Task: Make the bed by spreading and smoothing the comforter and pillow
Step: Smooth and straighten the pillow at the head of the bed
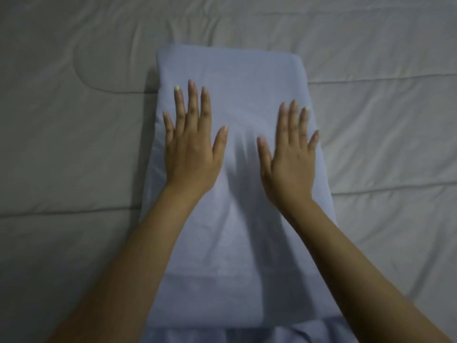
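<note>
Quilted pale comforter (61,149) spread flat, fills the view on both sides. Left hand (191,154) open, palm down, fingers spread, flat on the left half of the pale blue pillow (232,70). Pillow lies lengthwise at centre, on top of the comforter. Soft creases in the pillowcase between the hands. Right hand (288,167) open, palm down, flat on the pillow's right half.

1. Bed covered by grey quilted comforter (74,157), stitched seams, mild wrinkles.
2. Light blue pillow (237,78) lies directly on comforter, centre, long axis running away from the camera.
</note>
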